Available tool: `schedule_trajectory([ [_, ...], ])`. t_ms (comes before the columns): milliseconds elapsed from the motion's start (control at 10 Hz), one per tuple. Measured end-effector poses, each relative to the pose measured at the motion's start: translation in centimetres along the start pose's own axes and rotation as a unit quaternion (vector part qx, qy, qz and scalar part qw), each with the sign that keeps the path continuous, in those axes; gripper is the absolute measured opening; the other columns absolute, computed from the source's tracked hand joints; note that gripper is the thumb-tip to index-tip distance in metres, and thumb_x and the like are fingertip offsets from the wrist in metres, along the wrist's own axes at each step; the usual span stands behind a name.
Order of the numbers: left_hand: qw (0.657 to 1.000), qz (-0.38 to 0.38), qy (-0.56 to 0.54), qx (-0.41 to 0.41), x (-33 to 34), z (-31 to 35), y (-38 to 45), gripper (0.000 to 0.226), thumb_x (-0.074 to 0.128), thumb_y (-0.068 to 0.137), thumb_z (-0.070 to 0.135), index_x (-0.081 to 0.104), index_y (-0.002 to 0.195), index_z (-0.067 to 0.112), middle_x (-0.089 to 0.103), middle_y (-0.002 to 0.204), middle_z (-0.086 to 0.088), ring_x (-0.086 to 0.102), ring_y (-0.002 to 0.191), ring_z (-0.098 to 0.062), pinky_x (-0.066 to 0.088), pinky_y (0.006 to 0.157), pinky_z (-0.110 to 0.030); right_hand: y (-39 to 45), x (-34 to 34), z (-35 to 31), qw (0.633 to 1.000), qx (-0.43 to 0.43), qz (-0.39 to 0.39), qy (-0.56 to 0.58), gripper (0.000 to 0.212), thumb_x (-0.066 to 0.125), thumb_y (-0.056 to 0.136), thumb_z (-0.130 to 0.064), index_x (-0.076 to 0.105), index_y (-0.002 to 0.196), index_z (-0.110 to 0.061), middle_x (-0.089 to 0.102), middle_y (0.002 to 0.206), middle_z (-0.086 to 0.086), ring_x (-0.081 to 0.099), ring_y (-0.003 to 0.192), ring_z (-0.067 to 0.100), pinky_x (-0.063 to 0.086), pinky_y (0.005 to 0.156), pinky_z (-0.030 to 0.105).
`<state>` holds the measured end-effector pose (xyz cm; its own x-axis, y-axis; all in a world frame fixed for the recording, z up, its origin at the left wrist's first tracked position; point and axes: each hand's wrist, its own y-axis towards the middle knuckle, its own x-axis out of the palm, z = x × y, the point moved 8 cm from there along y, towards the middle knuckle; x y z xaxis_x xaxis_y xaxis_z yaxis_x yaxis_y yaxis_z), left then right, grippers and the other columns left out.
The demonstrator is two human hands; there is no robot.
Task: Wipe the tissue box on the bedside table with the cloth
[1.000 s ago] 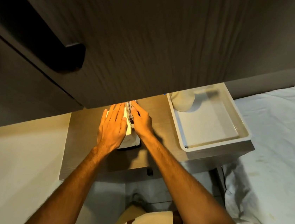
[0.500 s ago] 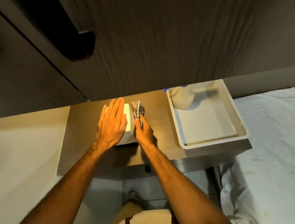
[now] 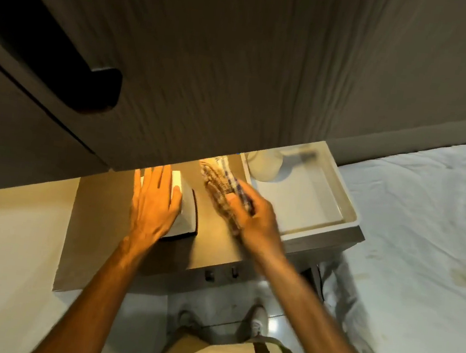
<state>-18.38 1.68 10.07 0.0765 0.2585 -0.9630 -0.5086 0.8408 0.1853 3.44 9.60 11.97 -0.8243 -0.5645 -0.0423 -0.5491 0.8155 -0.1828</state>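
Note:
The white tissue box (image 3: 187, 214) stands on the wooden bedside table (image 3: 99, 219), under a warm light. My left hand (image 3: 155, 199) lies flat on the box's top with its fingers spread, holding it down. My right hand (image 3: 252, 222) hovers to the right of the box, apart from it, and grips a checked cloth (image 3: 222, 185) that is blurred by motion. The far edge of the box is hidden by the overhanging cabinet.
A dark cabinet (image 3: 209, 72) with a black handle (image 3: 96, 91) overhangs the table's back. A white tray (image 3: 349, 218) holding a pale round object (image 3: 265, 165) sits on the table's right. A bed with a white sheet (image 3: 422, 241) lies further right. My feet show on the floor below.
My right hand has pulled the cloth off the box's right side and moved away to the right. My left hand stays flat on the box.

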Motion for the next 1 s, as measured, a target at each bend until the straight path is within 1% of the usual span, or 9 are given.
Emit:
schedule_trajectory([
  [100,0.991,0.059,-0.114,0.022,-0.2,5.1,-0.6,0.057,0.042,0.101,0.03,0.039,0.154,0.009,0.042,0.159,-0.014,0.033,0.151,-0.029,0.004,0.13,-0.028,1.9,-8.8,-0.6,0.978,-0.072,0.111,-0.163,0.034,0.06,0.102,-0.028,0.065,0.136,-0.032,0.071,0.113,-0.018,0.065,0.096,-0.016,0.056,0.087,0.016],
  [200,0.983,-0.01,-0.155,0.098,4.0,10.9,-1.7,0.061,0.043,0.104,0.027,0.026,0.161,0.014,0.02,0.171,-0.006,0.011,0.161,-0.022,0.006,0.131,-0.035,4.2,-14.2,1.6,0.934,-0.072,0.158,-0.313,0.038,0.059,0.103,-0.019,0.062,0.141,-0.026,0.07,0.127,-0.008,0.063,0.106,-0.008,0.053,0.101,0.031],
  [300,0.977,-0.087,-0.192,0.014,9.1,11.5,-1.9,0.061,0.041,0.107,0.025,0.02,0.162,0.012,0.012,0.173,-0.008,0.007,0.161,-0.025,0.011,0.132,-0.047,6.2,-16.4,5.7,0.915,0.027,0.12,-0.383,0.048,0.054,0.104,-0.045,0.052,0.149,-0.03,0.058,0.151,-0.001,0.056,0.137,0.026,0.043,0.117,0.052],
  [400,0.981,-0.147,-0.113,-0.056,13.6,10.6,-2.4,0.064,0.037,0.108,0.032,0.014,0.163,0.01,0.007,0.173,-0.014,0.005,0.161,-0.033,0.009,0.131,-0.053,6.7,-16.2,9.1,0.843,0.084,0.013,-0.531,0.056,0.049,0.105,-0.046,0.035,0.158,-0.033,0.034,0.168,0.0,0.043,0.148,0.033,0.039,0.118,0.056],
  [500,0.979,-0.183,-0.053,-0.068,16.4,10.8,-3.6,0.069,0.03,0.107,0.043,0.004,0.164,0.013,-0.001,0.173,-0.014,-0.002,0.161,-0.034,0.005,0.13,-0.058,7.0,-16.2,9.1,0.835,0.042,0.018,-0.548,0.054,0.052,0.104,-0.045,0.047,0.153,-0.023,0.03,0.169,0.004,0.038,0.15,0.032,0.04,0.118,0.052],
  [600,0.984,-0.155,-0.039,-0.073,17.1,11.2,-4.1,0.07,0.029,0.107,0.043,0.001,0.164,0.014,-0.002,0.173,-0.014,-0.002,0.161,-0.034,0.005,0.129,-0.059,7.7,-17.2,9.0,0.848,0.057,0.054,-0.525,0.04,0.061,0.101,-0.032,0.061,0.14,-0.019,0.045,0.155,0.009,0.05,0.139,0.033,0.048,0.113,0.048],
  [800,0.989,-0.13,-0.018,-0.071,18.0,11.1,-4.4,0.067,0.03,0.107,0.041,0.008,0.164,0.014,0.004,0.173,-0.014,0.003,0.161,-0.034,0.004,0.13,-0.058,8.4,-17.0,9.9,0.828,0.071,0.012,-0.556,0.053,0.072,0.092,-0.008,0.055,0.14,-0.022,0.045,0.149,0.014,0.051,0.135,0.04,0.048,0.113,0.056],
  [900,0.983,-0.155,-0.052,-0.085,17.0,10.8,-4.2,0.068,0.029,0.107,0.044,0.004,0.164,0.014,0.0,0.173,-0.013,-0.002,0.161,-0.033,0.004,0.13,-0.057,7.2,-16.5,8.0,0.849,0.057,0.021,-0.524,0.046,0.071,0.095,-0.015,0.057,0.139,-0.019,0.047,0.149,0.013,0.053,0.134,0.037,0.049,0.113,0.052],
  [1000,0.989,-0.091,-0.084,-0.08,14.1,10.8,-4.8,0.07,0.033,0.107,0.044,0.008,0.164,0.012,0.003,0.173,-0.013,0.002,0.161,-0.032,0.009,0.131,-0.055,3.7,-17.4,4.3,0.887,-0.024,0.097,-0.451,0.04,0.066,0.099,-0.031,0.06,0.136,-0.021,0.054,0.145,0.008,0.059,0.128,0.03,0.054,0.105,0.047],
])
